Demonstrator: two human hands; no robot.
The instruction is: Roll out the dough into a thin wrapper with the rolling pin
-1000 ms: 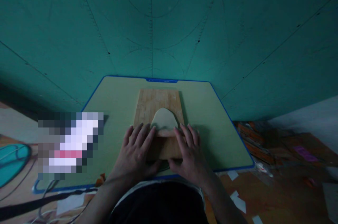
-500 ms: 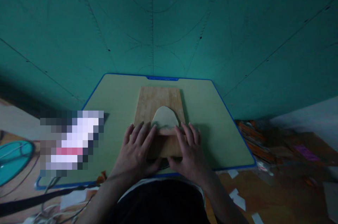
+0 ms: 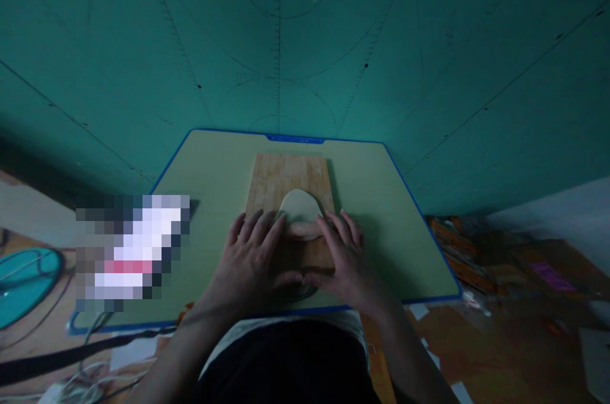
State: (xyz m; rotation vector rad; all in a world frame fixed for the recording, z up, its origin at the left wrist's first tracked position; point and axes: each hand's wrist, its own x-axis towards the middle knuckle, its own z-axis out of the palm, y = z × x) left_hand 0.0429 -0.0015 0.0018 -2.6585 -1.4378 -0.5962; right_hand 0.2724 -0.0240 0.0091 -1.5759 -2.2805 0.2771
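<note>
A flat, pale sheet of dough (image 3: 299, 204) with a rounded far edge lies on a wooden cutting board (image 3: 290, 169). Its near edge forms a thick roll (image 3: 305, 231) running crosswise. My left hand (image 3: 248, 255) rests over the roll's left end, fingers stretched forward and apart. On the right end lie the fingertips of my right hand (image 3: 345, 255), also outstretched. Both thumbs point inward and nearly meet over the board's near part, away from the roll. The hands cover the roll's ends.
The board lies on a pale green table (image 3: 214, 169) with a blue rim, against a green wall (image 3: 305, 42). A pixelated object (image 3: 138, 239) stands at the table's left. Cables (image 3: 95, 378) and a teal round thing (image 3: 28, 283) are at lower left; cardboard (image 3: 538, 270) lies right.
My fingers have shifted slightly forward along the dough, and more of the near roll shows between them. The thumbs have come closer together. The camera view has moved slightly.
</note>
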